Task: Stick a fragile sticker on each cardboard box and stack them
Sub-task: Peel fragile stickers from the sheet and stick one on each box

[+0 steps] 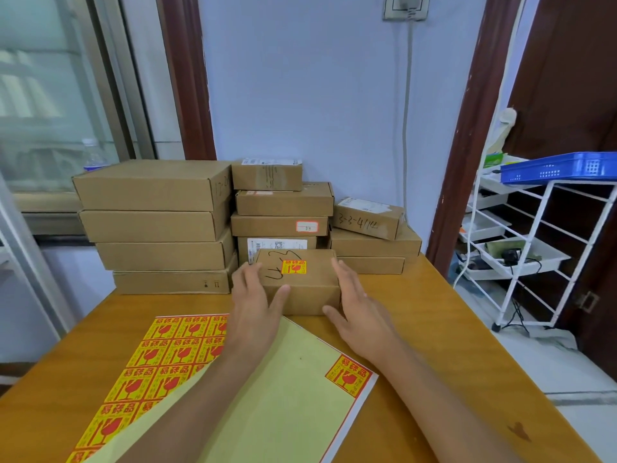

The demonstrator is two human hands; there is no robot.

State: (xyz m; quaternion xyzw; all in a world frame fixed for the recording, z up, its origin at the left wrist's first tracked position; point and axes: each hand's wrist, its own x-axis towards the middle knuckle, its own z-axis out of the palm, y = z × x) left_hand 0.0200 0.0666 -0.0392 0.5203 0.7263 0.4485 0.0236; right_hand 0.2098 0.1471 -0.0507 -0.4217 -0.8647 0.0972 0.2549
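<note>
Wooden table (417, 329) with stacked boxes (157, 225) behind | small cardboard box (300, 282) at centre, fragile sticker (293, 267) on top | our left hand (257, 295) and right hand (357, 305) flank it, fingers straight, touching its sides | sticker sheet (167, 355) near us.

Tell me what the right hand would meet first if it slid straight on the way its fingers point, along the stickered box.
Probably the lowest box of the right-hand stack, just past the stickered box that the right hand flanks; depth is unclear.
</note>
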